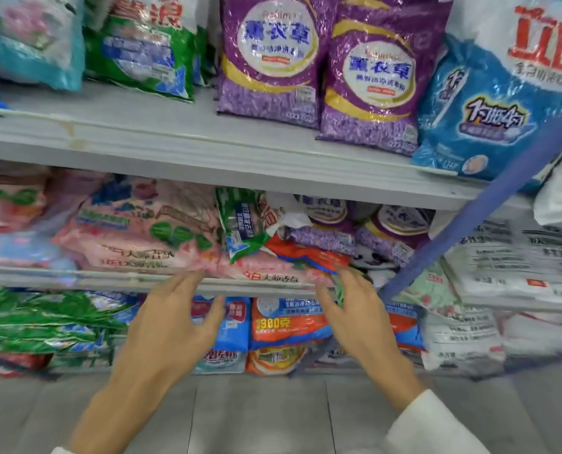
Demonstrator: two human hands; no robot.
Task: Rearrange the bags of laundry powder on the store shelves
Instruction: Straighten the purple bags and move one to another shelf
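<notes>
Both my hands reach toward the middle shelf [109,278]. My left hand [178,316] is spread with straight fingers, its tips at the front edge below a flat pink bag [135,237]. My right hand [355,309] has its fingertips at the corner of a red-orange bag [306,252] lying on the pink stack; whether it grips it is unclear. A green-and-white bag [240,224] leans upright between the pink bags and purple bags [387,234]. Two purple bags [368,77] stand on the top shelf.
The top shelf [175,136] also carries a green bag [142,50] and a blue bag [489,113]. A blue shelf post [463,234] slants at the right, with white sacks [519,257] beyond. Bottom-shelf bags [286,326] are orange, blue and green. Grey floor tiles [256,417] lie below.
</notes>
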